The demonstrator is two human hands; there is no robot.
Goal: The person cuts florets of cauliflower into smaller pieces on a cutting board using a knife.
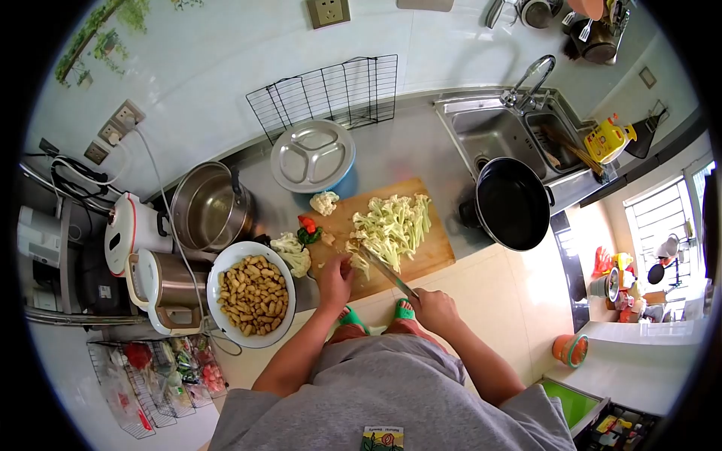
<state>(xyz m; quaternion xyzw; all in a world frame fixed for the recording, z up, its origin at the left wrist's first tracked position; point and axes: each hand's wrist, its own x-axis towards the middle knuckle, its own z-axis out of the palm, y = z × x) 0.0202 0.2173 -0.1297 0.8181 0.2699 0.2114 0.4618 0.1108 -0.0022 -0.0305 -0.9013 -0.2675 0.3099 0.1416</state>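
Note:
My right hand [435, 310] is wrapped round the handle of a kitchen knife [389, 273], its blade angled up and left over the wooden cutting board [435, 244]. Beside the blade, my left hand [335, 283] has its fingers bent and closed on a small piece of cauliflower [359, 262] at the board's near edge. A heap of cut cauliflower [392, 225] covers the board's middle. Left of it are a larger cauliflower chunk [292, 254], a smaller floret [324, 203] and red and green peppers [307, 228].
A white bowl of peanuts [219, 301] stands left, near a steel pot [214, 218] and a rice cooker [177, 282]. Behind the board sits a divided steel tray [313, 150] on a blue container. A black pan [513, 204] rests right, before the sink [489, 131].

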